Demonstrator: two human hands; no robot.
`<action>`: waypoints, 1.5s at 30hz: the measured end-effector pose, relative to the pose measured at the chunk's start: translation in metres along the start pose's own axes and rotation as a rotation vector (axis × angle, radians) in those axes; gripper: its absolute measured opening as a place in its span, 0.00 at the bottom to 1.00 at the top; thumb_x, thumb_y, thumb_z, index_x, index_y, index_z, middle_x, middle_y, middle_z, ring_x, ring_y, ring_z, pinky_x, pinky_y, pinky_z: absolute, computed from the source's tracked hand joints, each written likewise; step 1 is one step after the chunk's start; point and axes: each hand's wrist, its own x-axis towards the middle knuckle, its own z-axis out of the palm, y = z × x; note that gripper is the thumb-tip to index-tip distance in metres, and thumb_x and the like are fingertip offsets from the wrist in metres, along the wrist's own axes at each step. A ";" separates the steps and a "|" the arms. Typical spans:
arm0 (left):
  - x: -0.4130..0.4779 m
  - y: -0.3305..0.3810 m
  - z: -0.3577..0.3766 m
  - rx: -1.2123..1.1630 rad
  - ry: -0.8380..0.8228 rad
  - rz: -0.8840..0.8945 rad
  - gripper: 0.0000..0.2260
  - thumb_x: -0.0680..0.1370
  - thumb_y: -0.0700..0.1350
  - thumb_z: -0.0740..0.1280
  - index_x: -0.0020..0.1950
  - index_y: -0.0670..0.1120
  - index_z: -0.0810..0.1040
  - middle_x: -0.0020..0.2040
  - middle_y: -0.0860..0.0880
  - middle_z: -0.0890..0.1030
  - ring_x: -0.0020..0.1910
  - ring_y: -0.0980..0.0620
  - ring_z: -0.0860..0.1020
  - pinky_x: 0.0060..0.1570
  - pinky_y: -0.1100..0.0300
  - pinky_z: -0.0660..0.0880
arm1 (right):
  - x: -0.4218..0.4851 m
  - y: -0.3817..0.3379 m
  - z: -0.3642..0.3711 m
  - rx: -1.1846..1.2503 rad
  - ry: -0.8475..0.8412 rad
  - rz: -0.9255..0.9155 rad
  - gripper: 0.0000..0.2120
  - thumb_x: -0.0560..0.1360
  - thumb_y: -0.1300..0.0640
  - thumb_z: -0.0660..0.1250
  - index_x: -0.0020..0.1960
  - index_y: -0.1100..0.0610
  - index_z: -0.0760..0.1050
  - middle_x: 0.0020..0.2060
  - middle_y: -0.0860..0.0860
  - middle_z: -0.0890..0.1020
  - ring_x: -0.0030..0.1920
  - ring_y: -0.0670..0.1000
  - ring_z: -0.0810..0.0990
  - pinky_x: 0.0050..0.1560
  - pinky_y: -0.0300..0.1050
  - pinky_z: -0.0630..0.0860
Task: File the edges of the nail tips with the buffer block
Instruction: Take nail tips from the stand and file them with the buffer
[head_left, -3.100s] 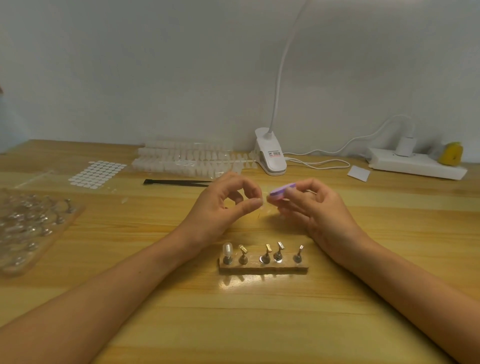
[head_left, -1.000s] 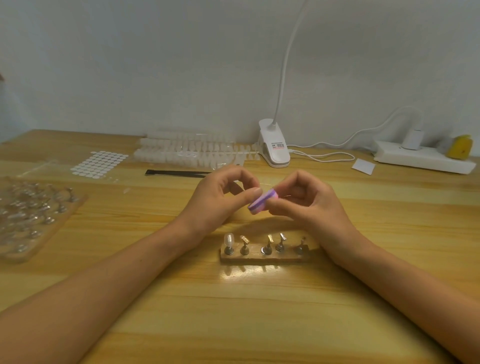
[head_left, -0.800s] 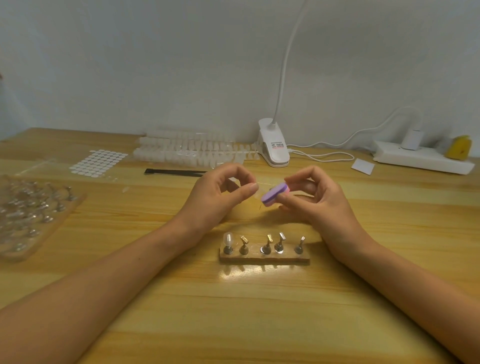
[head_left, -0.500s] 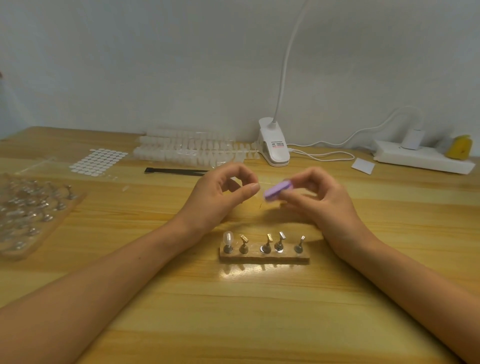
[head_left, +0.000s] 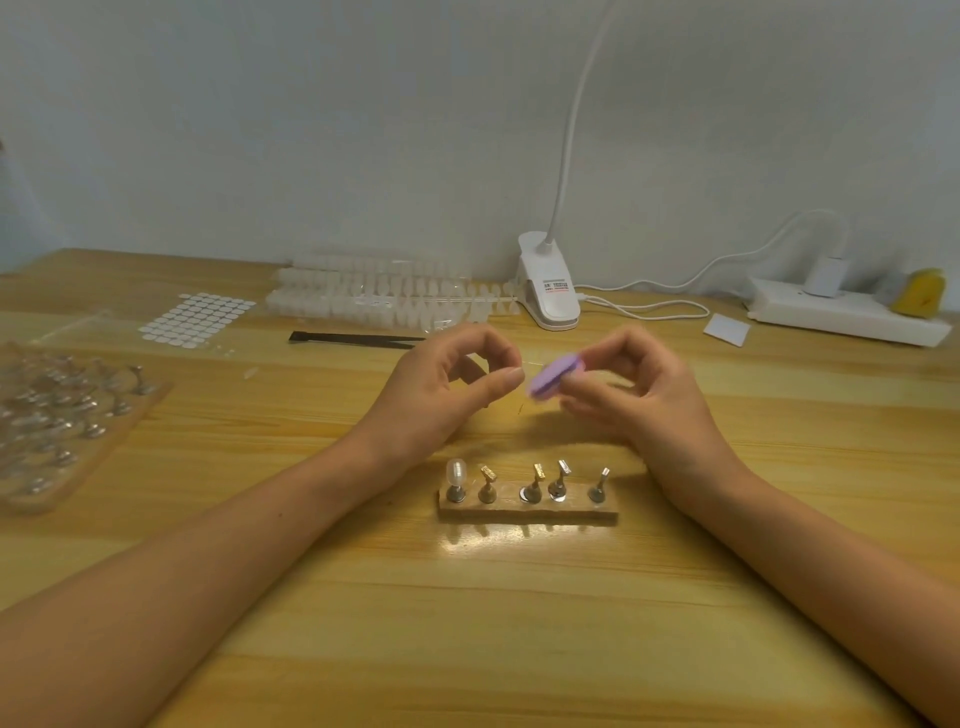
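My right hand pinches a small purple buffer block above the wooden table. My left hand is level with it just to the left, thumb and forefinger pinched together on a clear nail tip that is barely visible. The block's left end sits a small gap from my left fingertips. In front of both hands stands a wooden holder strip with several metal pegs. The leftmost peg carries a clear nail tip; the others are bare.
At the back lie strips of clear nail tips, a black tool, a sheet of adhesive tabs and a white clip lamp. A tray of metal pegs sits at the left edge, a power strip at the back right.
The buffer block touched my left fingertips a second ago, then drew back to the right and tilted. My left hand has stayed almost still, still pinching.
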 end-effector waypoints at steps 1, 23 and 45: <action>0.000 0.000 0.000 -0.010 0.000 -0.001 0.02 0.77 0.42 0.69 0.45 0.49 0.78 0.41 0.58 0.78 0.38 0.63 0.74 0.34 0.72 0.69 | -0.001 0.001 0.001 -0.041 -0.054 -0.009 0.11 0.72 0.64 0.74 0.49 0.64 0.74 0.48 0.55 0.85 0.47 0.55 0.86 0.46 0.44 0.83; 0.000 -0.001 0.000 -0.112 -0.045 -0.060 0.03 0.77 0.43 0.69 0.44 0.49 0.77 0.36 0.61 0.77 0.34 0.63 0.74 0.30 0.72 0.69 | 0.002 -0.006 0.004 0.097 -0.001 0.112 0.04 0.77 0.59 0.69 0.47 0.58 0.75 0.38 0.53 0.84 0.28 0.46 0.74 0.23 0.34 0.67; 0.001 -0.001 0.000 -0.131 -0.015 -0.056 0.04 0.78 0.42 0.69 0.44 0.49 0.78 0.39 0.59 0.78 0.34 0.60 0.74 0.30 0.71 0.69 | 0.003 -0.005 0.002 0.245 -0.029 0.225 0.17 0.66 0.61 0.75 0.53 0.61 0.74 0.49 0.60 0.86 0.50 0.56 0.86 0.45 0.42 0.83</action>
